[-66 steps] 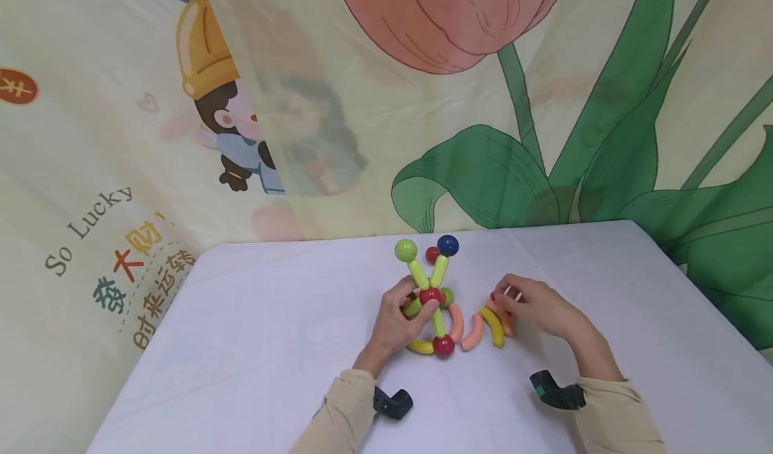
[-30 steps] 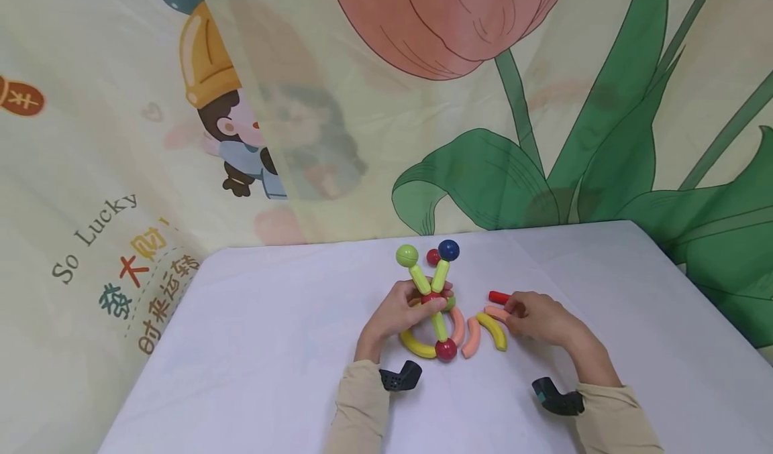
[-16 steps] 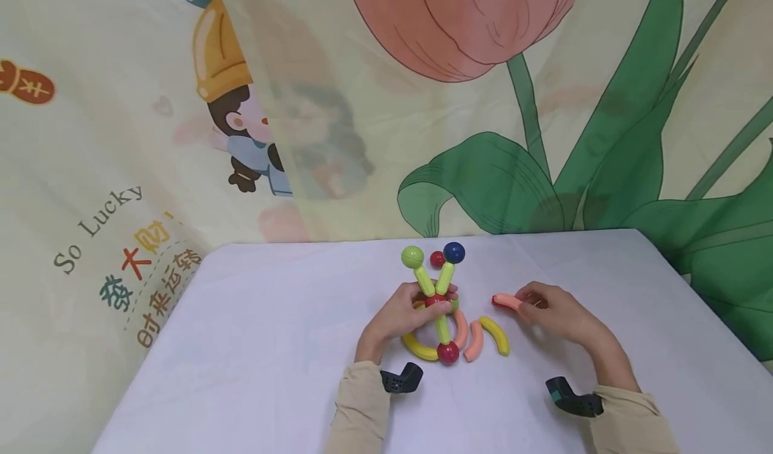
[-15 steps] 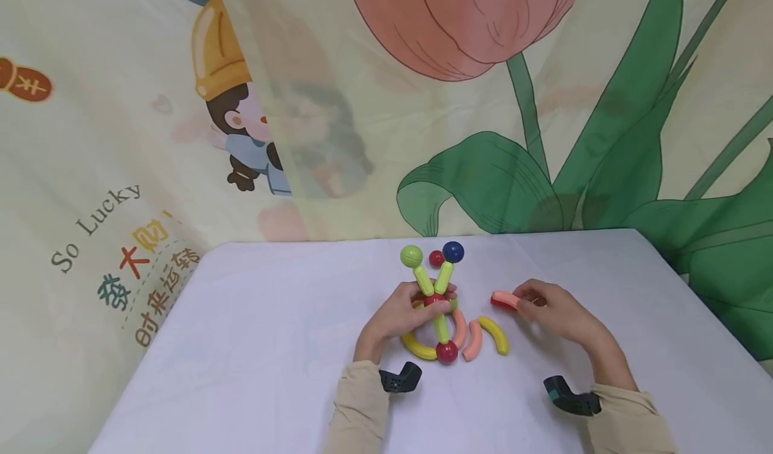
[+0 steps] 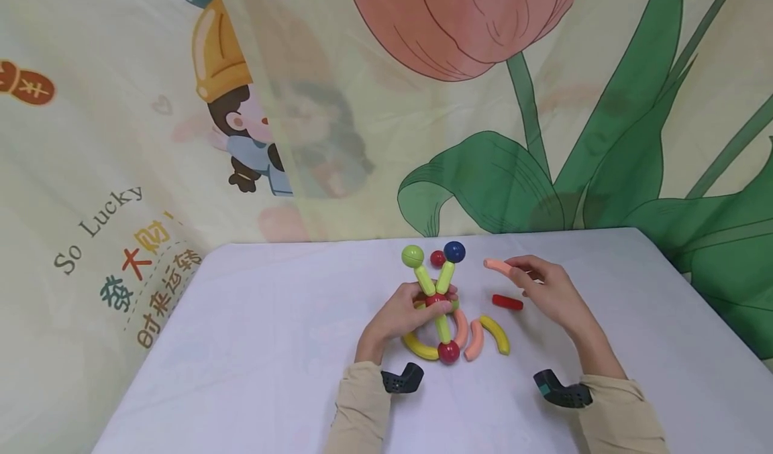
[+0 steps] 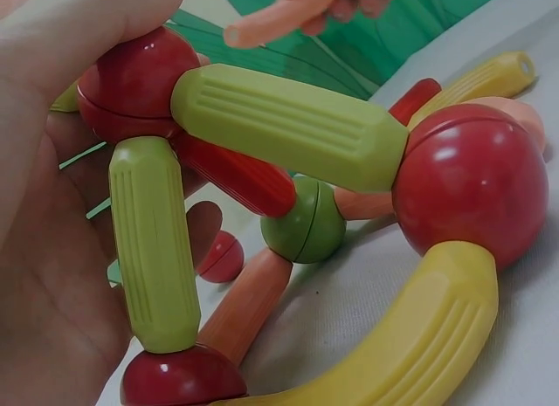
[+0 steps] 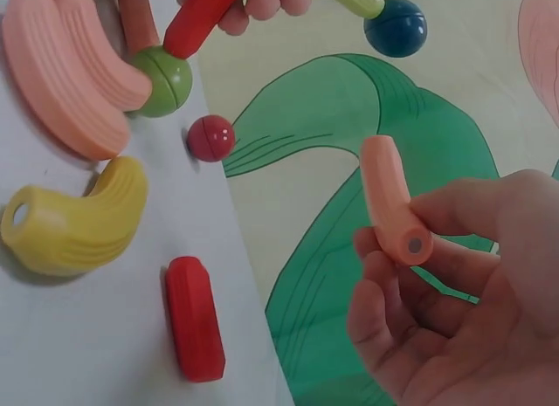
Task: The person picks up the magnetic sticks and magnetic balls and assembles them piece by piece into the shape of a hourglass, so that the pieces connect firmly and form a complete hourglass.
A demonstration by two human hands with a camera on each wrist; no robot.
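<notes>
My left hand (image 5: 417, 306) grips a toy built of sticks and balls (image 5: 436, 300) at its central red ball (image 6: 131, 83). Two green sticks (image 6: 288, 127) rise from it to a green ball (image 5: 413, 255) and a blue ball (image 5: 454, 251). My right hand (image 5: 521, 274) pinches a curved pink stick (image 5: 496, 264) (image 7: 389, 201) in the air, to the right of the blue ball. Below that hand a short red stick (image 5: 507, 302) (image 7: 194, 319) lies on the table.
A yellow curved piece (image 5: 495, 334) and two pink curved pieces (image 5: 474, 341) lie right of the toy's lower red ball (image 5: 448, 352). A small red ball (image 5: 437, 259) sits behind. The white table (image 5: 253, 347) ends at a printed cloth backdrop (image 5: 302, 105).
My right hand has lifted the pink stick off the table and carried it up and back. The red stick stays on the table. My left hand keeps its hold.
</notes>
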